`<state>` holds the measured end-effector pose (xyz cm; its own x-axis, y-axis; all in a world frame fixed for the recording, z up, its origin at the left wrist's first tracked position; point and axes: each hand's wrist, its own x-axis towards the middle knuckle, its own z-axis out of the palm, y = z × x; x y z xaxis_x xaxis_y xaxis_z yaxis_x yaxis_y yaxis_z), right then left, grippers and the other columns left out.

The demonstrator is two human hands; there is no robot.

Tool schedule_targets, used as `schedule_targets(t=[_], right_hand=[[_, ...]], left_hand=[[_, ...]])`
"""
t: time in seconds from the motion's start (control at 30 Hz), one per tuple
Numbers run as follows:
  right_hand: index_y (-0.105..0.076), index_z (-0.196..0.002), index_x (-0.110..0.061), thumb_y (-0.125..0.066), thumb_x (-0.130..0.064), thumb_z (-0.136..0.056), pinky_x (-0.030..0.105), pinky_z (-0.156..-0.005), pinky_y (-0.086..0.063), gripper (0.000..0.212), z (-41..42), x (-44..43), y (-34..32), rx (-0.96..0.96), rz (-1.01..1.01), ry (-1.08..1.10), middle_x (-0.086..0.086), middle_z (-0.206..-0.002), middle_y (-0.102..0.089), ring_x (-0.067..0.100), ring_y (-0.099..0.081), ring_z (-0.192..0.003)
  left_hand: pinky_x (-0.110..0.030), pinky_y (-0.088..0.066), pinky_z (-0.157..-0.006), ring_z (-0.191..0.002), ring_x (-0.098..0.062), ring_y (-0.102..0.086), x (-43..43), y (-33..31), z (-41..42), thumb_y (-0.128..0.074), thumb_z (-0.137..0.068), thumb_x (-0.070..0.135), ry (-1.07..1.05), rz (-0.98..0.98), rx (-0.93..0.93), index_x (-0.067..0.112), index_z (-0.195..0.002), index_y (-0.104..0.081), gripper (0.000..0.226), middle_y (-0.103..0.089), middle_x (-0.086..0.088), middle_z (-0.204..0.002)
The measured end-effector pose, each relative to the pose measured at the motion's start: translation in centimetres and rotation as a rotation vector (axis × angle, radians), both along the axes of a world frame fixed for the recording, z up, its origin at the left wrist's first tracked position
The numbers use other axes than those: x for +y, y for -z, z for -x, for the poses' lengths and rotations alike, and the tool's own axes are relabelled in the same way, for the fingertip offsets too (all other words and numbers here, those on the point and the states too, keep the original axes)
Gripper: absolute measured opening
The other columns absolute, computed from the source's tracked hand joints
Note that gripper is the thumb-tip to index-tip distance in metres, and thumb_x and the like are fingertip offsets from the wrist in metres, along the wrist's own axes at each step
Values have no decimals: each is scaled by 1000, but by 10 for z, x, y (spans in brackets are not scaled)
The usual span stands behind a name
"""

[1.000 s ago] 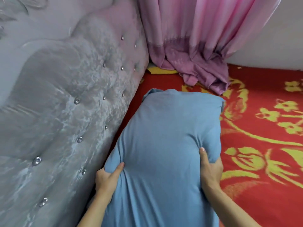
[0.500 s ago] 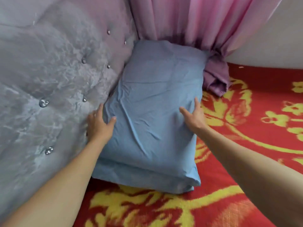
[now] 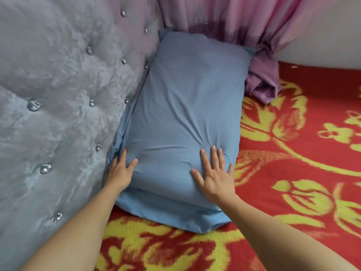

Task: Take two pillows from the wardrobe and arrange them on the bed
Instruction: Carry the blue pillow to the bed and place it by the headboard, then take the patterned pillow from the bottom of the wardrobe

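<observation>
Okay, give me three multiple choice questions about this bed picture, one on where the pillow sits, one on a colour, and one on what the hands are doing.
1. Where does the blue fabric pillow lie?
A. Beside the grey tufted velvet headboard, its far end at the pink curtain
B. In the middle of the bed, far from the headboard
C. On the floor

2. What colours is the patterned bedspread?
A. Blue and white
B. Red and yellow
C. Plain grey

3. What is the right hand doing?
A. Gripping the curtain
B. Hanging in the air
C. Lying flat and open on the pillow

Answers:
1 A, the pillow's long edge runs along the headboard.
2 B, yellow flowers show on red.
3 C, the fingers are spread on the fabric, while the left hand presses the pillow's edge by the headboard.
</observation>
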<state>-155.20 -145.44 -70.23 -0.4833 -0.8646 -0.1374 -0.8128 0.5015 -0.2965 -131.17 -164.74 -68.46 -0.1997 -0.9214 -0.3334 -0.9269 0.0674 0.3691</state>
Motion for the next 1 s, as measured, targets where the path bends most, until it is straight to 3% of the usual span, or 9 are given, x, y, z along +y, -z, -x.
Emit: schedule_targets(t=[0.1,0.2,0.33,0.47,0.57,0.73,0.83,1.0], right_hand=[[6,-151,-31,-25,-68,-90,49,-108,-35,78,-11,41,-5,-117,-144,40,2,-162,10,22,8,-148],[4,-151,-27,-43,-56,-91,43,-97,-43,82,-25,86,-25,-273,-344,54,7,-160,-5,31,-30,-138],[-31,-139,-23,-47,-43,-90,39,-95,-44,55,-53,128,-69,-272,-490,28,8,-140,-41,30,-50,-121],[-49,-114,-20,-48,-34,-87,36,-86,-47,30,-106,144,-133,-255,-463,-42,6,-121,-58,26,-56,-113],[-45,-94,-20,-46,-32,-86,33,-72,-43,14,-154,154,-183,-172,-422,-119,7,-112,-64,28,-61,-103],[-57,-104,-17,-50,-32,-86,33,-68,-44,24,-241,190,-251,-25,-302,-221,7,-110,-65,29,-62,-98],[-58,-104,-16,-51,-32,-87,32,-66,-44,24,-298,219,-283,13,-287,-293,6,-108,-65,28,-62,-97],[-56,-105,-16,-50,-37,-88,34,-66,-42,28,-395,234,-352,48,-171,-505,6,-108,-65,29,-62,-98]], left_hand=[[-47,-28,-113,-140,-35,-26,41,-15,-24,-48,-93,41,-2,-64,-103,21,-149,-17,67,-22,-17,-155],[-42,-37,-107,-132,-29,-40,103,-40,-52,-53,-90,40,65,-214,-189,20,-141,-37,57,-37,-10,-145],[-32,-43,-100,-123,-22,-51,178,-89,-97,-56,-86,42,82,-290,-148,25,-128,-52,46,-51,-4,-133],[-28,-45,-96,-115,-21,-59,226,-150,-152,-60,-82,43,81,-316,-52,27,-120,-60,41,-64,-3,-123],[-28,-46,-96,-112,-22,-59,261,-189,-205,-58,-85,42,70,-273,-52,23,-119,-58,39,-64,-7,-122],[-32,-47,-95,-110,-20,-58,336,-249,-303,-55,-87,41,96,-175,-62,22,-121,-55,39,-61,-3,-124],[-32,-48,-89,-103,-21,-61,382,-288,-366,-55,-85,38,98,-125,-74,20,-115,-59,35,-65,-4,-118],[-32,-47,-91,-111,-26,-58,435,-345,-448,-53,-87,38,-10,-98,-141,19,-120,-56,39,-61,-8,-126]])
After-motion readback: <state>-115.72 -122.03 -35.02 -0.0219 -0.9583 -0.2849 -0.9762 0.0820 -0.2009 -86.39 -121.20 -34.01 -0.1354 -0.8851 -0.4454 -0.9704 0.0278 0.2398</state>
